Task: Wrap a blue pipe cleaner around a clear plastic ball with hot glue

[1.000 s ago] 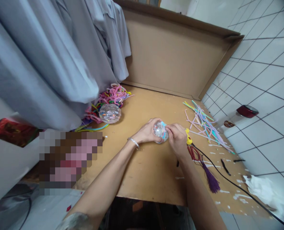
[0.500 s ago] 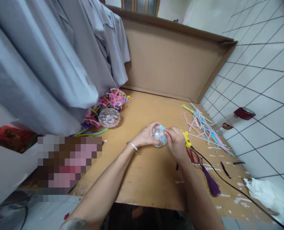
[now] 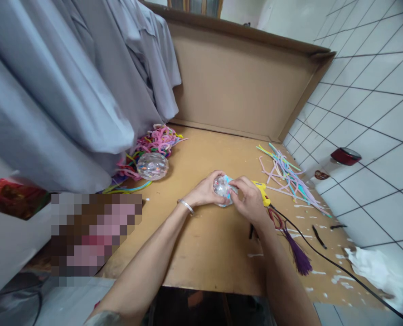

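Holding a small clear ball over the middle of the table, the left hand curls round its left side, with thumb and fingers spread as wide as the ball. The right hand has its thumb and fingers bunched close at the ball's right edge, by some blue bits. I cannot tell if it grips a bit or just presses on it. The work looks partly done: the right side has blue on it, but the left side looks clear and shiny. Many thin, fuzzy sticks lie loose on the far right, not used yet. A bigger round clear ball, bumpy like cut glass, sits far left beside a messy, curly, soft pink pile. Near the right hand are a smooth yellow tool with a black cord and a stringy purple tassel.
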The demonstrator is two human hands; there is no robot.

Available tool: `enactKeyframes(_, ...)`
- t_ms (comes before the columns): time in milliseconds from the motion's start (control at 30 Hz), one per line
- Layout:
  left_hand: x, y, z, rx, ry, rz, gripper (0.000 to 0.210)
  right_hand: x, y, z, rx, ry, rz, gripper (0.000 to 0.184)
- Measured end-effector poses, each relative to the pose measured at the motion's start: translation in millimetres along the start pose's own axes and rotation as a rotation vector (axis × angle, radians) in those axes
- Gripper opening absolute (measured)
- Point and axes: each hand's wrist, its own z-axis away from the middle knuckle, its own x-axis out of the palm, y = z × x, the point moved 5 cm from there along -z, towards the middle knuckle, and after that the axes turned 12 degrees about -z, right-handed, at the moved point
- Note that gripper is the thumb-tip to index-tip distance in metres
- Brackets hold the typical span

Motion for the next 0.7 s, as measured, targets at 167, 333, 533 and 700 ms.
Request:
enactKeyframes(167, -0.5, 1.4, 0.4, -0.001, -0.002, -0.005, 0.079, 0.5, 0.4, -0.6, -0.011, -0.018, -0.007, 0.014)
enactKeyframes(333, -0.4, 2.1, 0.6, -0.002, 0.0, 0.006, 0.08, 1.8, -1.2, -0.6, -0.033, -0.034, 0.059, 0.017)
enactKeyframes(533, 0.8, -0.2, 0.8, -0.009, -0.013, 0.001, 0.085, 3.2, -2.9, -0.1, -0.059, -0.05, 0.141, 0.02)
enactKeyframes(700, 0.2, -0.3, 1.9, 0.008, -0.016, -0.004, 0.085, 2.4, -2.5, -0.6, -0.053, -0.049, 0.104, 0.017)
